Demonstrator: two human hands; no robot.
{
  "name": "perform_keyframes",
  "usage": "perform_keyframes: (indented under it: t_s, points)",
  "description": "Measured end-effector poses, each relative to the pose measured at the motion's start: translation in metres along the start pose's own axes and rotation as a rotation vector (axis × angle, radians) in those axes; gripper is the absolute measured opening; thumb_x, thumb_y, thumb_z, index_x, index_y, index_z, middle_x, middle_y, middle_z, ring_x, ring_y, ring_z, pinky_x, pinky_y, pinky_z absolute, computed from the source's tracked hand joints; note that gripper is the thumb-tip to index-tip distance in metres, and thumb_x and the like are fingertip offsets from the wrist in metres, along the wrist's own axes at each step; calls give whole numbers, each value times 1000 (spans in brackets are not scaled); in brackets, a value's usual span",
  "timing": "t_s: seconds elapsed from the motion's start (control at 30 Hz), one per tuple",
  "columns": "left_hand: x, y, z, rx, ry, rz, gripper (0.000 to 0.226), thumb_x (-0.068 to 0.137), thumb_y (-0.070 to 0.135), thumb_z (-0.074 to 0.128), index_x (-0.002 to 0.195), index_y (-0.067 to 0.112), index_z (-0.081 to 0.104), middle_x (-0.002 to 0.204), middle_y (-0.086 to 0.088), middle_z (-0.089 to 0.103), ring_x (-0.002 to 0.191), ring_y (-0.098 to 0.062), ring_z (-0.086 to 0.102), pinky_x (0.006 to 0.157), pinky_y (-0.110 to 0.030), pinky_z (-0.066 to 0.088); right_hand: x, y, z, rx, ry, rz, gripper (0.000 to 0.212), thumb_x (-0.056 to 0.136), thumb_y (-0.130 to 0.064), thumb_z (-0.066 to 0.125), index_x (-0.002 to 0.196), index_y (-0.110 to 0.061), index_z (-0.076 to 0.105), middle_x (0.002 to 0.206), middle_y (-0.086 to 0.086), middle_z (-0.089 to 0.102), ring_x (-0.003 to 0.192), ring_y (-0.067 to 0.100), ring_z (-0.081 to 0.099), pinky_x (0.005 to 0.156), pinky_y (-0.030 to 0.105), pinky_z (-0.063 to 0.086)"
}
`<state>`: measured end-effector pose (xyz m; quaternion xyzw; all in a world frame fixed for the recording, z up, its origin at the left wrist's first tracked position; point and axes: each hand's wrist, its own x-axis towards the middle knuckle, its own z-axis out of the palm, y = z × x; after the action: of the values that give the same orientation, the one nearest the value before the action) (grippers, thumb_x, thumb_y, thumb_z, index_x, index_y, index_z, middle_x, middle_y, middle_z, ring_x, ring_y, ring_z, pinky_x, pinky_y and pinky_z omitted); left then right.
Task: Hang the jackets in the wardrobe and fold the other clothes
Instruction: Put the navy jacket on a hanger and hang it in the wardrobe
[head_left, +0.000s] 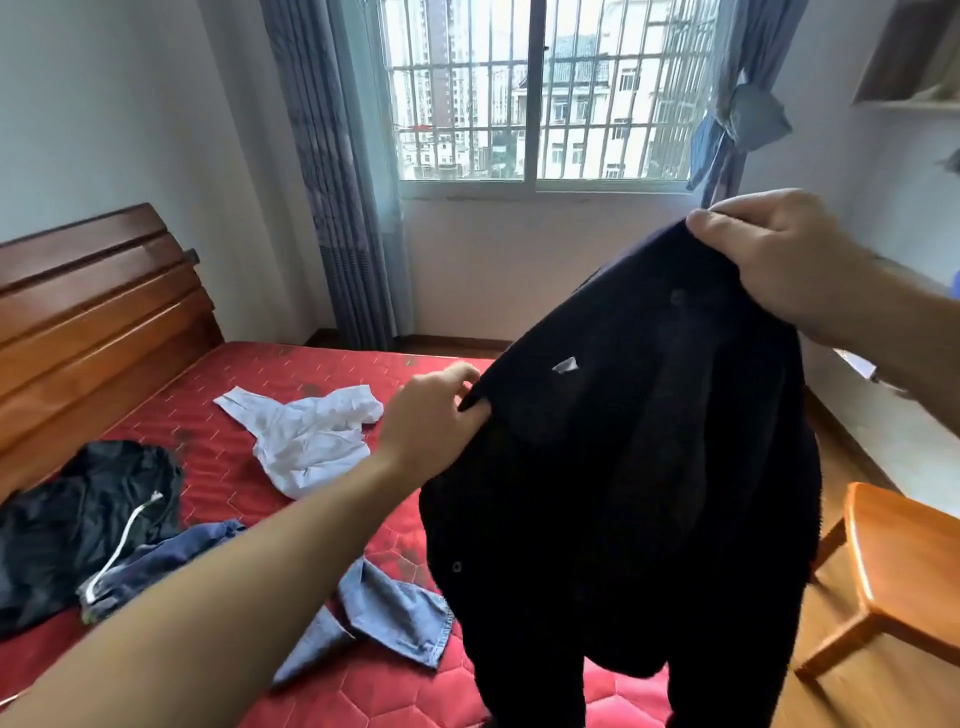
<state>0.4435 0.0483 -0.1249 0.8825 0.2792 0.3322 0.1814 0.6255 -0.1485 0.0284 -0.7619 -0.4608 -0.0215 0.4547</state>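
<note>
Left hand (431, 415), dark jacket (623, 493) pinched

We hold a jacket (649, 467) up in front of us, over the near right part of the bed (291, 384). Our right hand (779, 254) pinches its top edge, high on the right. Our left hand (436, 415) pinches its left edge, lower down. On the bed, to the left of the jacket, lie a shirt (311, 436), jeans (384, 618) nearer to us, and shorts (78, 519) far left. The headboard (93, 312) stands at the left. A stool (893, 566) sits on the floor to the right. The window (540, 88) is behind the bed.
</note>
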Motion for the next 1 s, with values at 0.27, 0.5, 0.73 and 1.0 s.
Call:
perform_keyframes:
  t_s: [0.27,0.5,0.73,1.0]
  points:
    - [91,55,-78,-118,130,78,18,97,16,47,107,17,63,94,3,62,84,-14,55,73,-25,41,-9,11,-27,-318,96,-137,38,79,-48,71,95,-17,54,81,-5,55,70,17,49,63,21,35]
    - [108,75,-116,-23,235,329,15,95,30,52,105,21,60,80,-8,64,70,-23,58,63,-28,45,-16,31,-20,-398,194,-166,62,78,-49,72,125,-21,43,111,13,65,98,36,62,85,33,44]
    - [55,2,-68,681,-445,292,25,81,38,66,98,21,59,97,-5,67,91,-31,65,75,-38,52,-47,77,26,-926,-147,-51,43,84,-61,57,103,-23,50,86,9,68,80,34,68,62,35,41]
    - [39,-55,-69,734,-319,93,25,83,30,59,107,24,58,107,-5,67,98,-33,63,70,-35,41,-22,49,59,-889,-283,230,10,81,-30,59,90,-26,58,89,2,59,79,28,53,66,31,41]
